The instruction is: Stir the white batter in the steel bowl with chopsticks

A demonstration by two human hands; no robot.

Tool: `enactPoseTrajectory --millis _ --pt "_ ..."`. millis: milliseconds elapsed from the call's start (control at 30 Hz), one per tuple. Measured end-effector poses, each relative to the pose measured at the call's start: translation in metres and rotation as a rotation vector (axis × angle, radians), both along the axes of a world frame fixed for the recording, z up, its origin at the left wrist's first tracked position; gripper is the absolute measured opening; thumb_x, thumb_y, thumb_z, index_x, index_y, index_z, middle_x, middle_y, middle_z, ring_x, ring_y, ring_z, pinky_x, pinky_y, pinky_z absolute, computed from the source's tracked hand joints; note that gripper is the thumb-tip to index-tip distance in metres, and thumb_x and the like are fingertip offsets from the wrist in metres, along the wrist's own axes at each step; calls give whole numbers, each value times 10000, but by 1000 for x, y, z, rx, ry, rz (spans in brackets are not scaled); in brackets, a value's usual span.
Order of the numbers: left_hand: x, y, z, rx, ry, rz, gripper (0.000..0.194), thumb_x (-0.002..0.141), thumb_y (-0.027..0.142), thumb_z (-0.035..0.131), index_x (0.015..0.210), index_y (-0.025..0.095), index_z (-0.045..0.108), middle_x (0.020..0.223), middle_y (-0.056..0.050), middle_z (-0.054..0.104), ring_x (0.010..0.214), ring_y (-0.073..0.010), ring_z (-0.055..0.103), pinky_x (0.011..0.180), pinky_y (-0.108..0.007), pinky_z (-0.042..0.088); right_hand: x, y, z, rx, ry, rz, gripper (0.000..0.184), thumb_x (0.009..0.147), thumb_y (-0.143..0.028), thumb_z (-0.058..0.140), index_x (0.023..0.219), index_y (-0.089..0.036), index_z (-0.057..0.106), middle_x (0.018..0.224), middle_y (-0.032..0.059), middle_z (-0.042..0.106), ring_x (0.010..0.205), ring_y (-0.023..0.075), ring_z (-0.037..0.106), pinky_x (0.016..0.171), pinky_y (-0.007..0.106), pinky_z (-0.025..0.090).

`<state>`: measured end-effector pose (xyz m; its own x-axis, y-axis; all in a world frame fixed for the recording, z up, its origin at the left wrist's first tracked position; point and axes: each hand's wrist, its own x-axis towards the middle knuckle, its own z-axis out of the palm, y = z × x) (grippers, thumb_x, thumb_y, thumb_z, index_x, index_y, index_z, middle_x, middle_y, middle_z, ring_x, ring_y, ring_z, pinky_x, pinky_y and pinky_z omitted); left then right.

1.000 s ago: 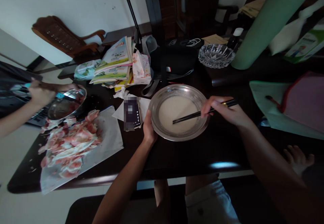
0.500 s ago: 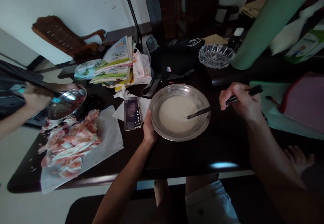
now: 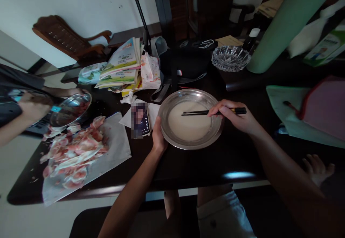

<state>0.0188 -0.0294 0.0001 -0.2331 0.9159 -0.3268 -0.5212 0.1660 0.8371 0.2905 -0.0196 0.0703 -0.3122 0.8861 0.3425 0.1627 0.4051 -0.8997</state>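
Note:
A wide metal bowl stands on the dark table, with a pale, milky liquid in it. My left hand grips the bowl's left rim. Over its right side, my right hand is closed around a pair of black chopsticks. Their tips reach to the middle of the liquid; whether they dip below its surface I cannot tell. Left of the bowl, a phone with a lit screen lies on white paper.
At the far left a co-worker's hands hold a smaller metal bowl. Pinkish peelings lie on a plastic sheet. Behind stand booklets, a tissue pack, a black bag and a glass dish.
My right hand has moved left and inward over the bowl, and the chopstick tips have shifted left and toward the far side. My left hand stays on the rim.

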Motion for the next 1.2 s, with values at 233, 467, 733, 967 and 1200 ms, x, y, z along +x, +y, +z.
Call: enactPoseTrajectory --millis 233,467,733,967,1200 --pt "1 0 0 17 -2 -7 447 857 573 689 1057 177 746 1187 -96 783 1321 -339 624 1140 -433 495 23 3 6 46 236 -263 377 984 -526 585 725 -289 721 577 7 643 535 182 560 503 348 405" --pt "-1 1 -1 5 -17 -10 439 847 562 701 1071 189 754 1177 -80 789 1336 -326 618 1145 -430 495 19 -2 7 -99 238 -27 402 971 -550 592 731 -256 724 539 -1 643 484 160 552 462 323 399" --pt "0 0 0 13 -2 1 424 865 550 690 1081 191 752 1141 -76 798 1302 -325 642 1141 -425 498 -6 -2 1 -31 -14 85 296 993 -471 591 896 -273 790 902 27 799 827 185 726 741 314 561" --pt "-1 1 -2 6 -20 -7 447 831 564 713 1055 180 749 1139 -96 792 1322 -339 624 1157 -449 476 16 3 4 61 146 -245 381 1003 -505 568 758 -275 749 700 27 714 659 183 639 590 333 481" --pt "-2 0 -3 18 -4 -11 484 846 576 693 1104 169 735 1210 -105 773 1372 -336 583 1187 -452 442 27 2 6 -34 296 -70 400 991 -503 585 711 -261 737 496 0 607 461 158 521 452 328 348"
